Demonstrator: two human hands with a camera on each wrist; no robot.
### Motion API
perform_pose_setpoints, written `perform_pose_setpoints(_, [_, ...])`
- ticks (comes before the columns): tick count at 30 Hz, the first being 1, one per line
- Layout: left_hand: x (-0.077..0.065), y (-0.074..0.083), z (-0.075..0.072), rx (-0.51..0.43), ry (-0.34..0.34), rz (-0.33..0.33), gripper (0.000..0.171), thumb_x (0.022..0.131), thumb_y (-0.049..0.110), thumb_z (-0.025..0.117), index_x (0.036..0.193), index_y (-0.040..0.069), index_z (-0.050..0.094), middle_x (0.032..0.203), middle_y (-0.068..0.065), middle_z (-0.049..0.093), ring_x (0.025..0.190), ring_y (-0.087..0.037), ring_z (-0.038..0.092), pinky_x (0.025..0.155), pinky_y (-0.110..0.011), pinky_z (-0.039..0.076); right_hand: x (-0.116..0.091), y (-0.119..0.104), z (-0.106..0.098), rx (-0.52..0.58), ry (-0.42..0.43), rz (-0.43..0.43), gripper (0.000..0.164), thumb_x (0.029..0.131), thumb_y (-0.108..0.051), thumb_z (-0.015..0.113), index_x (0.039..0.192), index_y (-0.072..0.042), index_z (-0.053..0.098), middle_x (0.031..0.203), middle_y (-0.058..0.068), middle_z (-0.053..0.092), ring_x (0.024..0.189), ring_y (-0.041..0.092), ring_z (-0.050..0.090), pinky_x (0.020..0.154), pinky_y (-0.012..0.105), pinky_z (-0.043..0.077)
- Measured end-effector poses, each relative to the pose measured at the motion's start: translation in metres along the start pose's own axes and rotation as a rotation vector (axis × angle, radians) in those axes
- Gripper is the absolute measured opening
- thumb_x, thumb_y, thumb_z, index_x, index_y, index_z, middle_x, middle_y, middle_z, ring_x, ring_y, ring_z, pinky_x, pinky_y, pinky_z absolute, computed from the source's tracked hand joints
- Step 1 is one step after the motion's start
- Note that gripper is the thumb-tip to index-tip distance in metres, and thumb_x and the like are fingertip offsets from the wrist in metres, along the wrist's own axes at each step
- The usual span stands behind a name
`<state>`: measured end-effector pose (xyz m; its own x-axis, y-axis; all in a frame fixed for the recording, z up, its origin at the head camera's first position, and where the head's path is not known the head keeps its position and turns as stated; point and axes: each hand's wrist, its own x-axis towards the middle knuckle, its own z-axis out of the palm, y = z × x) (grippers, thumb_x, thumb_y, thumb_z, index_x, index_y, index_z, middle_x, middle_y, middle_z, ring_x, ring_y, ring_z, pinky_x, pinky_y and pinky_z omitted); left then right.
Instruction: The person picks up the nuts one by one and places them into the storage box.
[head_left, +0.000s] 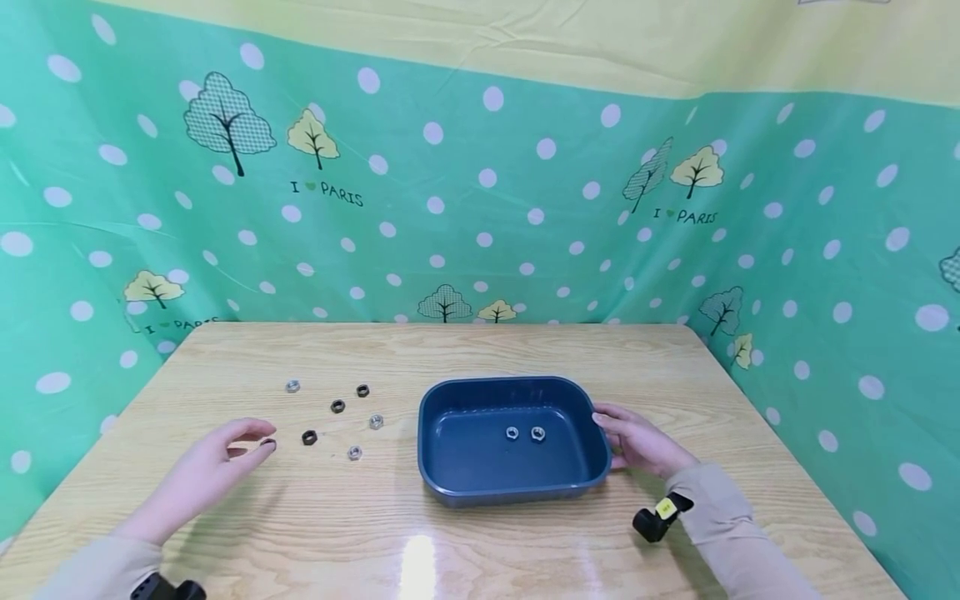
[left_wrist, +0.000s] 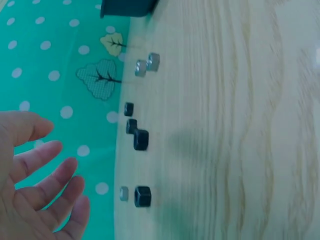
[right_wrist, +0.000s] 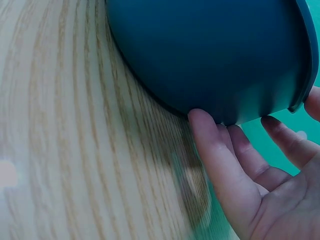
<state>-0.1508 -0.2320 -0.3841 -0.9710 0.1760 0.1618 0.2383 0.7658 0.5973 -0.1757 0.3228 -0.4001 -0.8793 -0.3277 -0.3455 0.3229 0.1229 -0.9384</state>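
Observation:
My left hand (head_left: 213,467) hovers at the left of the table, fingers loosely bent and apart, nothing between them. Beside its thumb lies a dark hex nut (left_wrist: 142,196), partly hidden by the hand in the head view. Several other nuts lie to its right, among them a dark nut (head_left: 309,437) and a silver nut (head_left: 355,452). With nearly straight, spread fingers, my right hand (head_left: 637,440) touches the right end of a blue rectangular tray (head_left: 517,493); its fingertips (right_wrist: 202,117) meet the outer wall. Inside the tray are two silver nuts (head_left: 537,434).
The wooden table (head_left: 322,533) backs onto a green dotted curtain (head_left: 420,217), which also hangs along both sides. Toward the back left lie another silver nut (head_left: 292,386) and two dark nuts (head_left: 363,390). A black wrist camera (head_left: 654,525) sits at the right sleeve.

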Motion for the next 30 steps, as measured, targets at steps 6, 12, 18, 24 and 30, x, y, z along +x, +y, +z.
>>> perform_pose_setpoints(6, [0.001,-0.015,-0.004,0.054,-0.009,-0.010,0.034,0.088,0.018,0.066,0.115,-0.002,0.060,0.112,-0.020,0.063,0.092,0.012,0.046,0.077,-0.031,0.052,0.001,0.000,0.000,-0.002,0.014,0.007,0.068,0.100,-0.034,0.045,0.147,0.004,0.013,0.111,-0.005,0.062,0.097,0.008,0.061,0.080,0.042,0.055])
perform_pose_setpoints(12, [0.001,-0.024,-0.004,0.050,-0.031,-0.012,0.037,0.086,0.014,0.068,0.115,-0.006,0.058,0.110,-0.024,0.062,0.098,-0.015,0.059,0.077,-0.037,0.053,0.001,0.000,-0.001,-0.004,0.010,0.005,0.068,0.100,-0.033,0.045,0.147,0.004,0.014,0.110,-0.005,0.062,0.097,0.009,0.061,0.079,0.042,0.055])
perform_pose_setpoints(18, [0.003,-0.028,-0.002,0.017,-0.089,-0.059,0.044,0.089,0.017,0.064,0.120,-0.011,0.051,0.114,-0.032,0.057,0.104,-0.048,0.056,0.084,-0.054,0.049,0.001,-0.001,0.000,-0.007,0.017,0.007,0.068,0.100,-0.033,0.045,0.147,0.004,0.014,0.113,-0.003,0.061,0.098,0.009,0.060,0.081,0.043,0.055])
perform_pose_setpoints(24, [0.006,-0.034,-0.001,0.038,-0.140,-0.101,0.051,0.088,0.023,0.066,0.122,-0.011,0.050,0.115,-0.034,0.056,0.105,-0.049,0.055,0.085,-0.058,0.046,0.000,-0.001,0.000,-0.011,0.001,0.000,0.065,0.101,-0.032,0.044,0.147,0.004,0.016,0.112,-0.003,0.062,0.097,0.010,0.061,0.081,0.043,0.055])
perform_pose_setpoints(30, [0.010,-0.037,-0.001,0.056,-0.190,-0.126,0.058,0.085,0.027,0.069,0.123,-0.012,0.048,0.113,-0.035,0.056,0.103,-0.047,0.055,0.086,-0.058,0.046,-0.001,-0.001,0.000,-0.004,0.001,-0.003,0.065,0.100,-0.032,0.044,0.147,0.004,0.016,0.111,-0.004,0.062,0.097,0.010,0.061,0.080,0.042,0.055])
